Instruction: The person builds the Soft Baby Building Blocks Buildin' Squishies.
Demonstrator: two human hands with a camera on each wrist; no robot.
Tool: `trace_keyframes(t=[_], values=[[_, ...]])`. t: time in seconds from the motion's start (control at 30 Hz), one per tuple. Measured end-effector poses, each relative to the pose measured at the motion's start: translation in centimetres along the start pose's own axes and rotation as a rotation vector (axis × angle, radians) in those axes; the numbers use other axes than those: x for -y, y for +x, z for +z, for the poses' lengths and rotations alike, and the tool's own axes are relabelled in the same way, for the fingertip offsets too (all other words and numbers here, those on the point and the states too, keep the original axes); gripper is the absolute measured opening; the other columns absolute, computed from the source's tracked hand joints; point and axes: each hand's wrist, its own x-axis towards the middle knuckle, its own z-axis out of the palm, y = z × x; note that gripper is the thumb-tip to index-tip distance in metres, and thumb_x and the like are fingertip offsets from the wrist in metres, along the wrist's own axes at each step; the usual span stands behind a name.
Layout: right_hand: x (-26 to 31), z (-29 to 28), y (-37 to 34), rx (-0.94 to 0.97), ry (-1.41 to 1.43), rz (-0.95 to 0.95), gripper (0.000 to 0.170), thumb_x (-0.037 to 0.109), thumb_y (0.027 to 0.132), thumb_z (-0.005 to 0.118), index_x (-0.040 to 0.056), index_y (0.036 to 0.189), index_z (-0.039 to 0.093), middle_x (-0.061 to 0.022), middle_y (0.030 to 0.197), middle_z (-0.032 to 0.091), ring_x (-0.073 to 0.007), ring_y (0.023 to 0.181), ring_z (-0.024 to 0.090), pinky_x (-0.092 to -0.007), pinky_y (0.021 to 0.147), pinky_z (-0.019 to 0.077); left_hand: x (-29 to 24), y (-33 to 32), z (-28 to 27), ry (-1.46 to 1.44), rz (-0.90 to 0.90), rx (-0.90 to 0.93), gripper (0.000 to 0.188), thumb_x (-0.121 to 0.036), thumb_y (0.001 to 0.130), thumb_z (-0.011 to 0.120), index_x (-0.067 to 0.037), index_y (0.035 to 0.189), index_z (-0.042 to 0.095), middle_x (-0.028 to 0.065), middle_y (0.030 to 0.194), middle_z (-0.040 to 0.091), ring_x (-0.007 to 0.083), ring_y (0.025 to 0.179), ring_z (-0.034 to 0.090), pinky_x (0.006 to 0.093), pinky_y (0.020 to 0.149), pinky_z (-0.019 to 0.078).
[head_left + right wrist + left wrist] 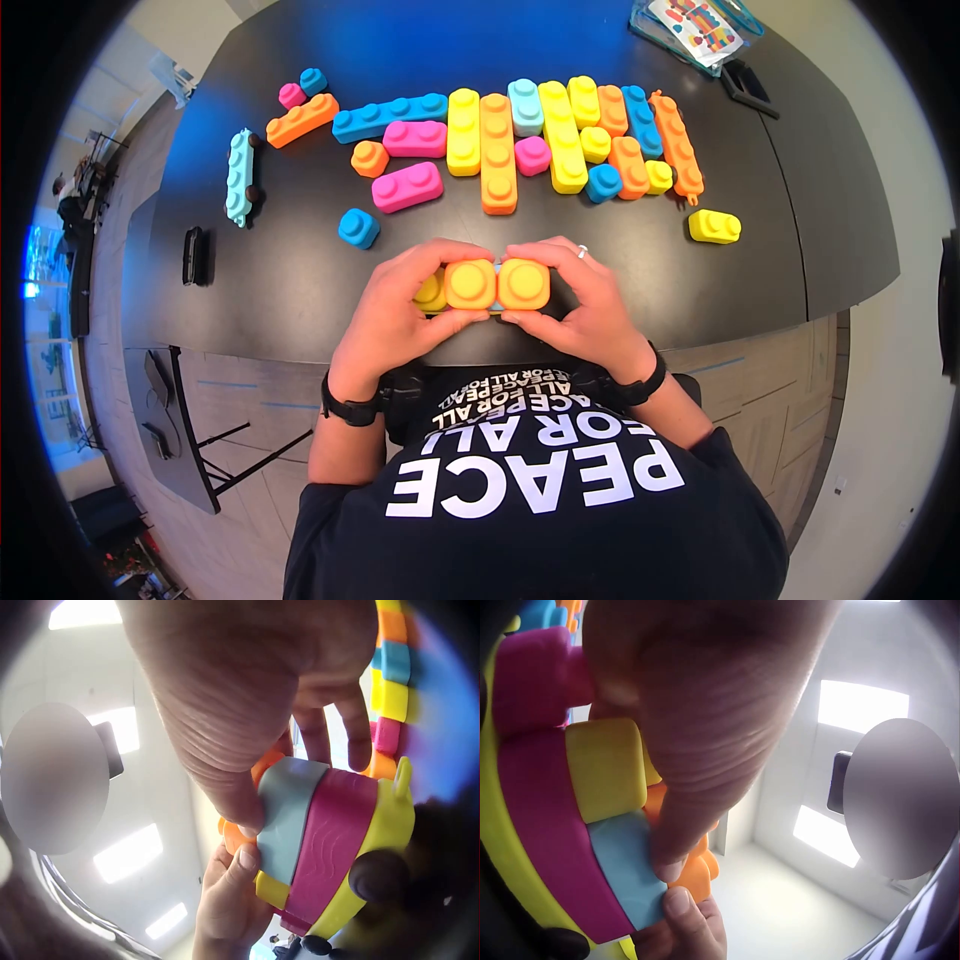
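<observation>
Your left grip [396, 318] is pinching the stack of blocks, thumb on the side facing you and fingertips on the far side, and your right grip [592, 308] is pinching it the same way. Both grips are closing to about the stack's width, and the thumbs are almost meeting near its middle. Neither hand is lying nearer: the stack is sitting directly between them, just in front of your body, close to the near edge of the worktop [690, 290].

Its long axis is running left to right across you. Two orange blocks, the left one [471, 285] and the right one [523, 285], are topping it side by side, their studs pointing up towards the head view. A yellow block [430, 291] is sitting lower, reaching left under your left hand.

Underneath, a light-blue block [289, 817] is resting on a magenta block [334, 832], which is resting on a yellow wheeled base [388, 825]. That base is following the same left-right line — its loop [403, 776] is marking the right-hand end, with dark wheels [379, 876] along the side. Whether the wheels are touching the worktop, you cannot tell.
</observation>
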Motion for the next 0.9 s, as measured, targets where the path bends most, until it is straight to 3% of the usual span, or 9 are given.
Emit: trace_keyframes(t=[0.17, 0.2, 0.3, 0.33, 0.43, 0.53, 0.63, 0.8, 0.9], values=[[0.4, 0.0, -0.2, 0.103, -0.040, 0.037, 0.084, 0.028, 0.092, 0.103, 0.0070, 0.165, 0.066, -0.0202, 0.152, 0.073, -0.0422, 0.132, 0.074, -0.0473, 0.113, 0.0609, 1.3, -1.5, -3.2, 0.009, -0.020, -0.015, 0.060, -0.009, 0.086, 0.104, -0.006, 0.141, 0.079, 0.0111, 0.137, 0.085, 0.0342, 0.123, 0.082, 0.0433, 0.108, 0.0636], [0.1, -0.4, -0.4, 0.115, -0.052, 0.041, 0.085, 0.030, 0.092, 0.103, 0.0071, 0.165, 0.066, -0.0204, 0.153, 0.072, -0.0419, 0.132, 0.073, -0.0471, 0.113, 0.0610, 1.9, -2.1, -4.7, 0.092, -0.028, 0.045, 0.070, -0.014, 0.087, 0.107, -0.002, 0.148, 0.076, 0.0129, 0.144, 0.084, 0.0267, 0.129, 0.080, 0.0412, 0.114, 0.0615], [0.1, -2.1, -1.1, 0.080, -0.085, 0.079, 0.084, 0.027, 0.091, 0.104, 0.0074, 0.164, 0.068, -0.0188, 0.152, 0.073, -0.0373, 0.128, 0.075, -0.0462, 0.112, 0.0615, -0.5, -3.1, -8.2, 0.333, 0.035, -0.004, 0.083, -0.025, 0.080, 0.111, -0.001, 0.151, 0.076, 0.0148, 0.146, 0.084, 0.0314, 0.132, 0.079, 0.0456, 0.117, 0.0594], [0.0, -2.8, -1.3, 0.049, -0.106, 0.082, 0.083, 0.026, 0.091, 0.105, 0.0075, 0.163, 0.069, -0.0181, 0.152, 0.074, -0.0359, 0.127, 0.076, -0.0461, 0.112, 0.0616, -1.1, -3.5, -8.7, 0.341, 0.019, -0.062, 0.095, -0.036, 0.072, 0.113, -0.001, 0.152, 0.076, 0.0151, 0.148, 0.084, 0.0361, 0.134, 0.078, 0.0487, 0.119, 0.0572], [-0.6, -4.2, -1.8, -0.036, -0.159, 0.098, 0.078, 0.021, 0.091, 0.104, 0.0083, 0.161, 0.071, -0.0146, 0.151, 0.075, -0.0312, 0.122, 0.078, -0.0443, 0.107, 0.0623, -3.3, -3.5, -9.0, 0.522, 0.068, -0.091, 0.091, -0.035, 0.071, 0.112, -0.007, 0.149, 0.077, 0.0134, 0.145, 0.083, 0.0400, 0.129, 0.076, 0.0501, 0.111, 0.0598], [-1.1, -5.5, -2.1, -0.070, -0.220, 0.136, 0.074, 0.019, 0.092, 0.103, 0.0084, 0.159, 0.072, -0.0131, 0.150, 0.076, -0.0295, 0.122, 0.078, -0.0422, 0.103, 0.0623, -3.9, -3.2, -7.6, 0.713, 0.058, -0.078, 0.087, -0.034, 0.067, 0.111, -0.010, 0.143, 0.079, 0.0121, 0.130, 0.084, 0.0391, 0.121, 0.077, 0.0498, 0.101, 0.0612], [-0.3, -7.4, -1.5, -0.073, -0.355, 0.162, 0.072, 0.019, 0.093, 0.103, 0.0086, 0.157, 0.072, -0.0122, 0.150, 0.077, -0.0287, 0.121, 0.077, -0.0423, 0.101, 0.0618, -3.0, -3.0, -6.4, 0.841, -0.151, -0.072, 0.079, -0.036, 0.064, 0.111, -0.011, 0.131, 0.079, 0.0101, 0.112, 0.081, 0.0386, 0.106, 0.074, 0.0494, 0.091, 0.0591], [-0.9, -12.4, -0.9, -0.125, -0.542, 0.304, 0.062, 0.021, 0.100, 0.097, 0.0069, 0.154, 0.071, -0.0133, 0.146, 0.077, -0.0292, 0.118, 0.073, -0.0438, 0.102, 0.0606, -4.3, -2.3, -5.3, 0.892, -0.153, -0.072, 0.072, -0.024, 0.062, 0.112, -0.012, 0.124, 0.077, 0.0084, 0.106, 0.079, 0.0373, 0.102, 0.072, 0.0511, 0.087, 0.0582], [-3.8, -17.0, -0.7, -0.167, -0.714, 0.258, 0.052, 0.012, 0.104, 0.089, 0.0046, 0.153, 0.072, -0.0196, 0.145, 0.076, -0.0401, 0.126, 0.075, -0.0478, 0.108, 0.0612, -4.2, -2.2, -5.1, 0.917, -0.134, -0.077, 0.064, -0.020, 0.064, 0.110, -0.013, 0.118, 0.075, 0.0064, 0.105, 0.078, 0.0343, 0.104, 0.073, 0.0505, 0.085, 0.0580]])
